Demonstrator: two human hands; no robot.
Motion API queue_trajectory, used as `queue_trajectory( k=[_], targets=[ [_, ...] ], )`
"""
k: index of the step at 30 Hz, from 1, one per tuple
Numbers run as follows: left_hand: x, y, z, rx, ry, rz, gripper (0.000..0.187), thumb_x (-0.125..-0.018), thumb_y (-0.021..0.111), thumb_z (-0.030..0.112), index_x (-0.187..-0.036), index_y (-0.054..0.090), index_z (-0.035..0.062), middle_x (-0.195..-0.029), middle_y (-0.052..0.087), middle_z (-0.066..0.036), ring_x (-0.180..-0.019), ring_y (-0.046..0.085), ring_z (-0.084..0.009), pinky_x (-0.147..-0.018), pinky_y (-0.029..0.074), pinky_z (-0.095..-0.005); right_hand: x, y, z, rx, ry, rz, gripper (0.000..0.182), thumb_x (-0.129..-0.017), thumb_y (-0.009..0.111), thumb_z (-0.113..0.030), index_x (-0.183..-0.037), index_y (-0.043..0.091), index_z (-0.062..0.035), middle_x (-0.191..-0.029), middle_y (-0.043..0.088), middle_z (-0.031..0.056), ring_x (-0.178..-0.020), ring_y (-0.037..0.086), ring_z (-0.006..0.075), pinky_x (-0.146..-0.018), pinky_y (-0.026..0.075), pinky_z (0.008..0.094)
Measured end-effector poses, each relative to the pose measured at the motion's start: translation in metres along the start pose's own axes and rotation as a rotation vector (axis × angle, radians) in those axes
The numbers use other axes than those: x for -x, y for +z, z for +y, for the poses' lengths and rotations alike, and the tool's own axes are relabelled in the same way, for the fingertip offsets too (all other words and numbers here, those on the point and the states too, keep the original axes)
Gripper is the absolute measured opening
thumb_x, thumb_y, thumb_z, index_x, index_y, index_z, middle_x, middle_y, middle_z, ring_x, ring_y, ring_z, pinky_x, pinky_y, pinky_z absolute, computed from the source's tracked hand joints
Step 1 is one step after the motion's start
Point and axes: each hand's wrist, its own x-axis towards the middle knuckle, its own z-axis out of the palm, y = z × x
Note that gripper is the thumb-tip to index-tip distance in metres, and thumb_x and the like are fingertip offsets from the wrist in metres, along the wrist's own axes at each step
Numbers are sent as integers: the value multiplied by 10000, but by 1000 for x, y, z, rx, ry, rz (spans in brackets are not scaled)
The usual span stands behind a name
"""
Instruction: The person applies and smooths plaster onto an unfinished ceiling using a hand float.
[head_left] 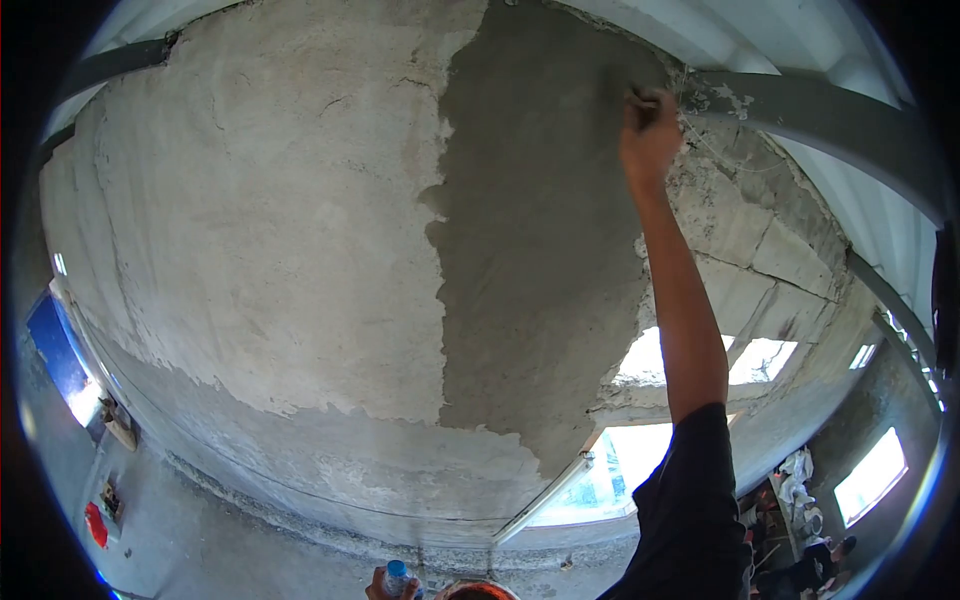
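High on the wall, my right hand (652,145) is closed around a dark, motion-blurred hand tool (648,104) whose exact kind I cannot make out. It is at the upper right of a band of dark, wet-looking plaster (540,200), close to a grey steel beam. At the bottom edge, my left hand (378,584) grips a clear plastic bottle with a blue cap (397,570); most of this hand is cut off. Just right of the bottle, the orange-smeared rim of a round bucket (485,586) shows.
Pale dry plaster (290,200) lies left of the dark band. The grey beam (800,110) curves off to the right under white roofing. Bare blocks (770,250) and bright window openings (610,470) lie right and below. A person (805,570) is low at right; a red object (96,525) lies on the floor.
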Motion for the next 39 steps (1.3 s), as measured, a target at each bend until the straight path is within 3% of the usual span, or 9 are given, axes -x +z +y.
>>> queue_trajectory(
  k=[9,16,24,26,27,29,30,32,39],
  targets=[
    [1,-3,14,-34,41,41,550,-765,740,303,-1186,537,13,-966,662,-163,-829,644,-262,-667,518,-388,-48,55,46,615,-299,-150,532,-820,557,-48,-1321,430,-172,-1294,496,144,-1157,504,337,-929,470,438],
    [-5,-3,-11,-38,70,44,626,-742,761,320,-1229,494,32,-967,647,-148,-775,607,-232,-597,501,-363,-3,57,-4,382,-508,-539,526,-791,583,-27,-1295,462,-121,-1316,479,152,-1207,462,338,-983,435,414],
    [-1,7,8,258,-270,88,543,-783,719,166,-1257,478,58,-1160,487,-185,-880,525,-243,-563,479,-335,-48,112,-22,520,-113,-204,465,-798,578,-57,-1253,483,-72,-1308,480,157,-1218,448,346,-965,445,425],
    [-8,6,-44,-584,796,193,614,-792,716,153,-1326,415,117,-1258,367,-182,-946,506,-253,-622,495,-348,-31,112,-39,460,-178,-339,437,-822,550,-70,-1255,485,-70,-1329,462,151,-1227,440,344,-974,437,419],
    [-8,7,-55,-586,797,188,614,-792,716,153,-1326,415,117,-1258,367,-182,-946,506,-253,-622,495,-348,-25,109,-43,395,-243,-474,412,-847,522,-84,-1257,487,-68,-1350,444,144,-1235,432,342,-984,429,413],
    [-11,10,-71,-147,163,-18,676,-806,703,132,-1374,351,232,-1263,387,-122,-1019,511,-232,-693,501,-355,-17,116,-29,409,-407,-468,400,-860,497,-78,-1260,490,-80,-1371,422,128,-1247,423,324,-995,421,407],
    [-16,10,-78,-148,166,-16,676,-806,703,132,-1374,351,232,-1263,387,-122,-1019,511,-232,-693,501,-355,-16,116,-30,419,-574,-458,390,-874,472,-72,-1263,493,-91,-1392,400,112,-1259,414,307,-1007,413,401],
    [-24,8,-92,784,-375,-151,631,-837,662,104,-1351,360,311,-1250,422,-51,-1084,514,-196,-715,503,-348,-31,112,-27,533,-658,-361,402,-876,465,-65,-1276,482,-97,-1395,398,99,-1262,413,294,-1013,411,399],
    [-14,12,-80,504,-319,-63,527,-860,633,126,-1289,409,335,-1200,474,7,-1010,575,-170,-692,514,-325,-41,58,23,509,-500,-489,471,-858,519,-74,-1320,432,-107,-1343,461,120,-1258,418,293,-989,426,402]
  ],
)
